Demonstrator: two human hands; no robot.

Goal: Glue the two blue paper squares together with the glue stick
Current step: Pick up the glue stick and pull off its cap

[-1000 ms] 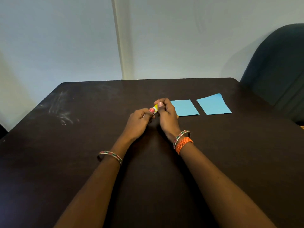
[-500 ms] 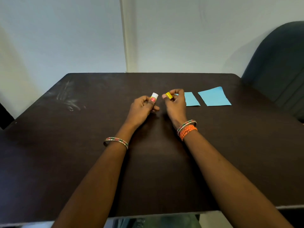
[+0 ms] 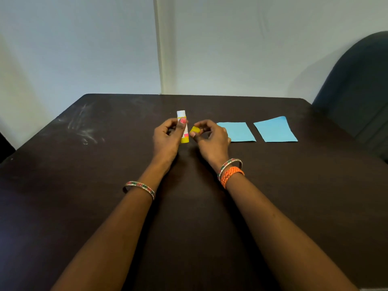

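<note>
Now the glue stick (image 3: 182, 126) is open: a second ago both hands were pressed together around it, and since then they have drawn apart, with the cap coming away. The left hand (image 3: 167, 139) holds the stick upright, fingers (image 3: 182, 122) wrapped around its body, the white tip pointing up and the yellow base at the bottom. The right hand (image 3: 211, 136) pinches the small yellow cap (image 3: 194, 130) between thumb and fingertips, just beside the stick but no longer touching it.

For the task, this suggests the uncapping step is finished and spreading glue comes next (whether glue is already wound up past the rim is too small to tell). Neither paper has been touched yet. The two blue paper squares lie flat on the table (image 3: 105, 185) to the right of the hands: the nearer square (image 3: 239, 132) sits just beside the right hand, its left edge partly hidden behind it, and the farther square (image 3: 275, 130) lies a little apart from the first, slightly turned, with no overlap.

The table is dark brown, with pale scuff marks (image 3: 84, 131) toward its far left corner. Behind it rises a plain light wall with a vertical corner strip, and a dark upholstered chair (image 3: 357, 91) stands at the far right. Bangles circle both wrists, with an orange band on the right.
</note>
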